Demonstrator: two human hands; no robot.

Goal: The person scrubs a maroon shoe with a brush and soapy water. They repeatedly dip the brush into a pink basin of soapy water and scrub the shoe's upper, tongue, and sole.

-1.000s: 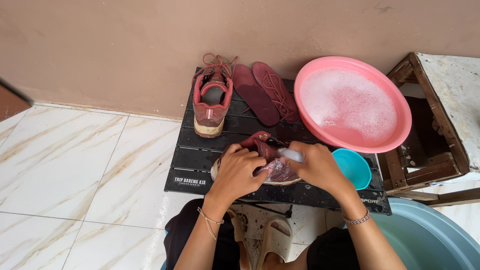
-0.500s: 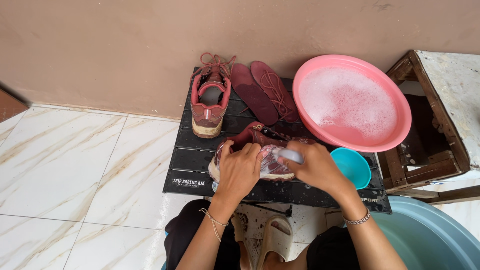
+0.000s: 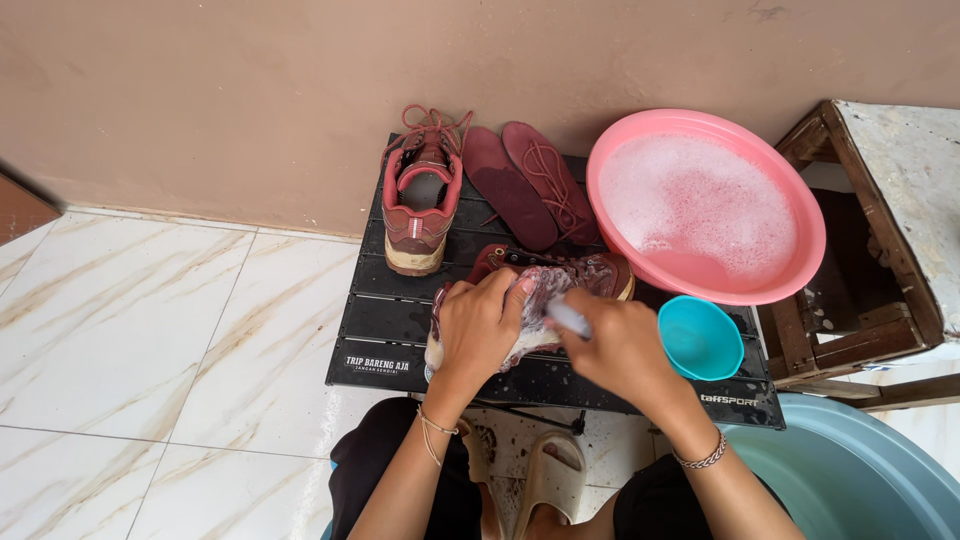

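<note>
The left hand [image 3: 480,325] has its fingers curled over the side of a soapy red shoe [image 3: 545,290], clamped on it and pressing it down near the front edge of the low black table [image 3: 400,330]; the right hand [image 3: 620,345] is closed around the pale handle of a brush [image 3: 568,318], whose head lies against the lathered upper of the shoe, though the bristles themselves are hidden under the fingers and foam; the shoe lies on its side across the middle of the table, its toe towards the right and its heel end under the left palm; thin bracelets sit on both wrists; just beside the right hand, at the table's right front corner, stands a small turquoise bowl [image 3: 700,338]; behind that bowl a large pink basin [image 3: 800,200] full of suds rests at the table's right rear, overhanging the edge; at the table's back left the second red shoe [image 3: 420,200] stands upright with its heel towards the person and its laces loose; between that shoe and the basin two dark red insoles [image 3: 525,185] lie side by side, a lace draped over one; to the right of the table stands a worn wooden stool [image 3: 880,170]; at the lower right corner the rim of a blue tub [image 3: 850,470] shows; under the table the person's feet in beige sandals [image 3: 550,470] rest on the marble-patterned floor tiles [image 3: 150,330]; a plain brown wall [image 3: 300,80] runs behind everything.
</note>
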